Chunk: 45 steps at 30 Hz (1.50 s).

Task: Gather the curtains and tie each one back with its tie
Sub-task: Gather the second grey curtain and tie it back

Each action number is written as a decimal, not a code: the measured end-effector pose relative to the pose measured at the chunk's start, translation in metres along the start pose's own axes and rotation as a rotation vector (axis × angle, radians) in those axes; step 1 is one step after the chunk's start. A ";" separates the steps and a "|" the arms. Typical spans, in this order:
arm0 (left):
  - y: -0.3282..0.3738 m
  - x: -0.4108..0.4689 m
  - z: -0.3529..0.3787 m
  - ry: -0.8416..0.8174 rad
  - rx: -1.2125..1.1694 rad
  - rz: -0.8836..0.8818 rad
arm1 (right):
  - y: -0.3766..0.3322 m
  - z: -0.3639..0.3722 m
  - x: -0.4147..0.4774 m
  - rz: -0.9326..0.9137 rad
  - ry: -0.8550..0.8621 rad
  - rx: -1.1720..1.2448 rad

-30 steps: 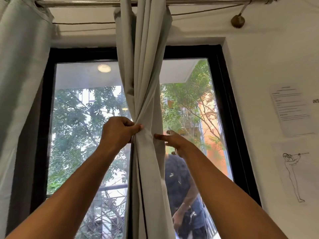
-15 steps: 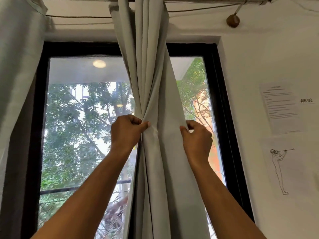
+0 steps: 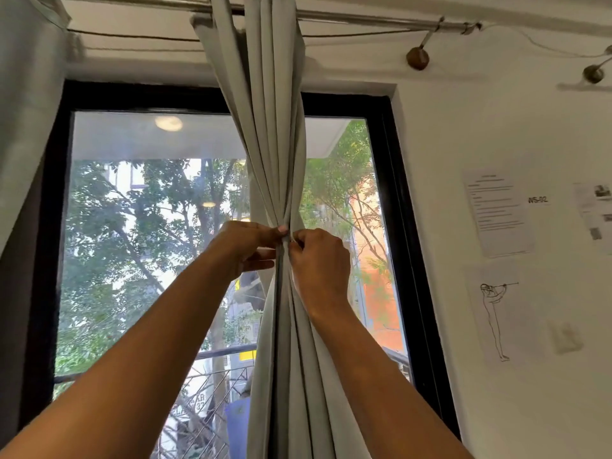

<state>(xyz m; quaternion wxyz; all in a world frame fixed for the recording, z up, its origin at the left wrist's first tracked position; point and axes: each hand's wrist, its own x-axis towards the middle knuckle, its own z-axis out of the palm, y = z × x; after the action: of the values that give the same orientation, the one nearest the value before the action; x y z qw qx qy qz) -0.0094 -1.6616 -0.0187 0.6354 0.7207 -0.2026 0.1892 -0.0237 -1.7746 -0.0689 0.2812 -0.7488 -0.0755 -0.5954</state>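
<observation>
We hold the middle curtain gathered into a narrow waist in front of the window, about halfway up its glass. Our left hand and our right hand meet there, both with fingers curled and pinching the folds. Whether a tie is between the fingertips we cannot tell; it is too small to see.

The risk, we think, is that the folds slip out if one hand lets go to reach for the tie. Only the pinch holds them together, so the bundle would spread across the window. A loose knot could also slide down the cloth. The second curtain hangs at the left side of the window, not tied.

We see no container here.
</observation>
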 end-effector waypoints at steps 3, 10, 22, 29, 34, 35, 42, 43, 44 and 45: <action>-0.007 0.001 -0.003 -0.019 -0.055 0.043 | -0.005 0.010 -0.004 -0.027 -0.032 -0.065; -0.003 0.010 -0.025 0.085 0.198 0.133 | 0.004 0.008 0.005 -0.136 -0.301 0.228; 0.000 0.019 -0.049 0.219 0.383 0.226 | 0.066 0.141 0.074 0.587 -0.850 1.048; -0.002 0.015 -0.069 0.281 0.393 0.177 | 0.051 0.196 0.066 0.473 -1.171 1.404; 0.000 0.013 -0.075 0.312 0.439 0.183 | 0.054 0.188 0.067 0.520 -0.873 1.445; -0.001 0.013 -0.076 0.335 0.466 0.193 | 0.059 0.180 0.066 0.533 -0.811 1.444; -0.014 0.016 -0.042 0.412 0.708 0.289 | 0.086 0.080 0.049 0.424 -0.198 0.988; -0.015 0.014 -0.032 0.418 0.740 0.306 | 0.083 0.066 0.046 0.347 -0.112 0.827; -0.015 0.012 -0.023 0.426 0.750 0.320 | 0.078 0.053 0.042 0.265 -0.048 0.655; -0.016 0.010 -0.015 0.436 0.740 0.337 | 0.070 0.041 0.038 0.184 0.011 0.491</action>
<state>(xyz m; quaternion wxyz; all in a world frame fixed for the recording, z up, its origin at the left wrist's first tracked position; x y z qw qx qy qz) 0.0071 -1.6453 -0.0249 0.3235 0.7995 -0.0975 0.4967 0.0528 -1.8199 -0.0623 0.5079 -0.6587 -0.1479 -0.5351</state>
